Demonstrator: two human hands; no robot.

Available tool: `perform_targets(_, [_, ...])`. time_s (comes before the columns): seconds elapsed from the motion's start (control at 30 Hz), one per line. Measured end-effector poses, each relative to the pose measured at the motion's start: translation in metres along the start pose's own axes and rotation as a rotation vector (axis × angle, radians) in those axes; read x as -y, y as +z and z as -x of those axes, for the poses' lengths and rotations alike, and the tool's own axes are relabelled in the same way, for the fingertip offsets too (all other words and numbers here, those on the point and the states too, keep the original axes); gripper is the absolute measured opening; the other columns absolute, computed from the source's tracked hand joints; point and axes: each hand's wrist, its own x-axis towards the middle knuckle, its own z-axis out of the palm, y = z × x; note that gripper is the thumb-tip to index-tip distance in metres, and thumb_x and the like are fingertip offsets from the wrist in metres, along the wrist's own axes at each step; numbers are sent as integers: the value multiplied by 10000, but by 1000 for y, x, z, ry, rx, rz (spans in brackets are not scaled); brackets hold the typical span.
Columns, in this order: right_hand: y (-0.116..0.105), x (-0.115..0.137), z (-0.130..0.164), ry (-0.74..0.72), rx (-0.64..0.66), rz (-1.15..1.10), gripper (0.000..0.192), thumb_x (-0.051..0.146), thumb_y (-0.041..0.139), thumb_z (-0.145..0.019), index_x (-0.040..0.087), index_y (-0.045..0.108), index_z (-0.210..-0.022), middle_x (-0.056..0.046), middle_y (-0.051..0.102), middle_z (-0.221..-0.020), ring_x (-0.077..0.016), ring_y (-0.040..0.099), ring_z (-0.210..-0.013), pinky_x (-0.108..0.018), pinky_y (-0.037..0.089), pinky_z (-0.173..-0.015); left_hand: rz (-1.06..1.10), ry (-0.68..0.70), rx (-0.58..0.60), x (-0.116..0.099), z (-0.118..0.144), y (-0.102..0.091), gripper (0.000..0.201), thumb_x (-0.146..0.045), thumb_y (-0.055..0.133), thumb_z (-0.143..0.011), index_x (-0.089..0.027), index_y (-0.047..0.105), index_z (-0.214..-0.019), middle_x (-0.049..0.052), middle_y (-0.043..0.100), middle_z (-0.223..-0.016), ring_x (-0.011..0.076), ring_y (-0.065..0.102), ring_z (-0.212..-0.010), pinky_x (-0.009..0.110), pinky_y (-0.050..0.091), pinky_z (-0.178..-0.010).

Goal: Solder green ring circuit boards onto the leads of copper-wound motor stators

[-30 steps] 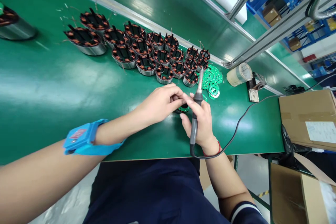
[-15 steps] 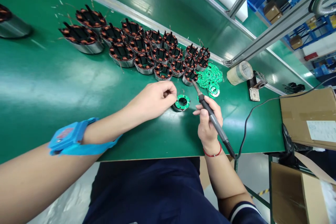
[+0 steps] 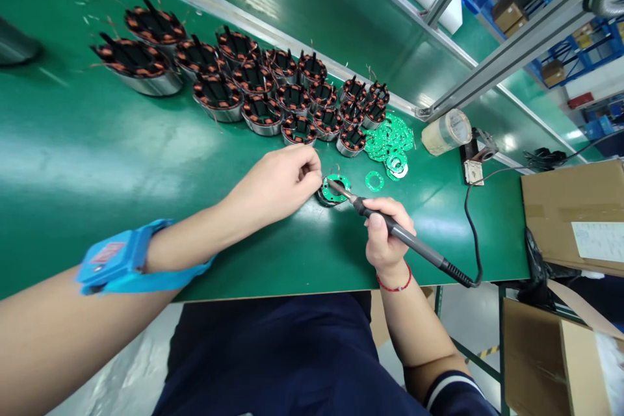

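My right hand (image 3: 389, 234) is wrapped round the grey and black handle of a soldering iron (image 3: 404, 234). Its metal tip points left and reaches over the green ring-shaped circuit board (image 3: 344, 182), near the board's left edge. That board sits on top of a motor stator (image 3: 327, 203) standing on the bench. Right at the stator's left side, my left hand (image 3: 287, 175) is closed in a pinch; whatever lies between its fingertips is too small to make out. A blue strap (image 3: 121, 263) goes round my left wrist.
Several stators with copper windings (image 3: 263, 110) stand in rows behind my hands. A pile of green ring boards (image 3: 390, 138) lies to their right, with one loose ring board (image 3: 374, 173) nearer. Beyond are a tape-wrapped tub (image 3: 446, 132) and an iron stand (image 3: 472, 166). A cardboard box (image 3: 570, 214) is at right.
The soldering iron has swung down and left, from pointing up at the back stators to having its tip over the ring board. My left hand keeps its pinch beside the stator.
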Motion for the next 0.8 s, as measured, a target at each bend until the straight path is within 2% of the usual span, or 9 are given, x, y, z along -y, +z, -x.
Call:
perform_targets(0.13, [2, -3, 3, -12, -16, 10, 170, 371, 575, -1037, 281, 697, -1115, 2, 757, -841, -146, 682, -596, -298, 572, -556, -48, 48, -3, -1, 1, 0, 135, -334, 437, -772, -223, 501, -731, 35, 571, -745, 188, 518, -647, 332, 395, -657])
perform_targets(0.2, [4, -4, 4, 37, -18, 12, 250, 380, 555, -1054, 302, 650, -1272, -14, 774, -922, -170, 743, -696, -321, 620, -626, -73, 74, -8, 0, 1, 0, 126, -337, 429, -766, -227, 483, -734, 38, 555, -749, 193, 509, -653, 340, 390, -666])
perform_targets(0.27, [7, -6, 3, 93, 13, 6, 392, 386, 489, -1084, 317, 509, -1469, -32, 783, -1002, -197, 790, -856, -358, 659, -747, -94, 95, -12, 0, 1, 1, 117, -337, 422, -765, -231, 461, -737, 39, 540, -754, 197, 502, -662, 346, 388, -676])
perform_targets(0.33, [9, -6, 0, 120, 100, 14, 475, 361, 434, -1102, 327, 369, -1572, -43, 788, -1089, -214, 782, -1052, -411, 649, -916, -115, 108, -15, 0, 2, 2, 111, -338, 413, -769, -235, 443, -742, 40, 527, -757, 203, 499, -671, 351, 385, -681])
perform_targets(0.4, [12, -7, -5, 101, 234, 50, 501, 312, 452, -1087, 327, 350, -1577, -58, 769, -1217, -231, 722, -1219, -456, 592, -1052, -134, 114, -14, 0, 2, 3, 107, -338, 406, -772, -237, 434, -748, 42, 520, -764, 210, 499, -681, 355, 381, -682])
perform_targets(0.5, [15, -8, -11, 34, 439, 125, 567, 225, 516, -995, 275, 399, -1547, -97, 689, -1389, -264, 635, -1335, -488, 534, -1126, -151, 107, -7, -1, 3, 1, 106, -341, 401, -770, -241, 426, -747, 47, 523, -775, 220, 505, -698, 360, 371, -679])
perform_targets(0.57, [15, -9, -13, 24, 503, 160, 635, 162, 493, -936, 264, 384, -1553, -93, 669, -1413, -259, 627, -1329, -487, 525, -1133, -145, 87, 12, 0, 3, 0, 119, -353, 403, -770, -242, 433, -740, 48, 536, -777, 226, 514, -707, 362, 368, -678])
perform_targets(0.67, [13, -13, -13, 47, 480, 216, 655, 172, 505, -943, 279, 346, -1569, -80, 695, -1361, -256, 657, -1255, -484, 539, -1099, -52, 30, 101, 1, 2, -1, 216, -445, 430, -803, -239, 492, -787, 43, 583, -788, 227, 550, -712, 355, 396, -678])
perform_targets(0.8, [5, -20, -9, 71, 326, 304, 686, 332, 651, -964, 275, 335, -1571, -103, 708, -1295, -290, 661, -1195, -506, 563, -1042, 46, 22, 282, 4, 2, 1, 414, -598, 529, -778, -225, 582, -949, 43, 646, -844, 243, 611, -762, 357, 447, -706])
